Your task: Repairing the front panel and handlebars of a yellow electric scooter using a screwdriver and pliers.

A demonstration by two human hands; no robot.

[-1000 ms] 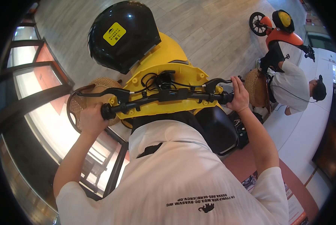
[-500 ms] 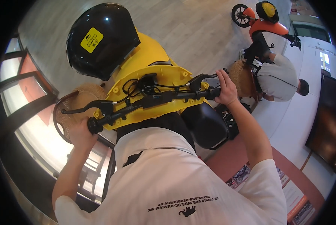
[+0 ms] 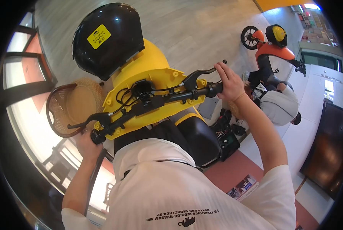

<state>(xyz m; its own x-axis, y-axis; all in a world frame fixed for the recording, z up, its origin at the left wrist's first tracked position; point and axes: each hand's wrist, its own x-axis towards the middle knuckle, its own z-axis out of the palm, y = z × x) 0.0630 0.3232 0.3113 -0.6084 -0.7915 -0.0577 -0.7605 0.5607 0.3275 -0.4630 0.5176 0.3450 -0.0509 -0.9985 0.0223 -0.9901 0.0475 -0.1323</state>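
Both my hands are on the black handlebar [image 3: 152,105] of a yellow scooter [image 3: 152,63], whose cables and inner ribbed panel lie exposed. At the lower left end, my left hand [image 3: 88,145] is closed round the grip, its fingers partly hidden. The left brake lever [image 3: 83,122] extends just beyond it. My right hand [image 3: 232,85] is closed at the right grip, its fingers reaching across toward the right brake lever [image 3: 202,72]. A glossy black rounded cover [image 3: 121,42] with a yellow label sits at the scooter's far end. The black seat [image 3: 200,140] shows beside my waist.
A woven chair [image 3: 81,101] stands close on the left, near bright windows. To the right, a person in a pale shirt [image 3: 276,107] bends low beside an orange scooter [image 3: 282,52]. An open black case [image 3: 227,142] lies on the floor behind the seat.
In view, the handlebar slants more steeply, its right end farther up and its left end lower. Both hands stay on it. More of the chair shows; the other person appears lower.
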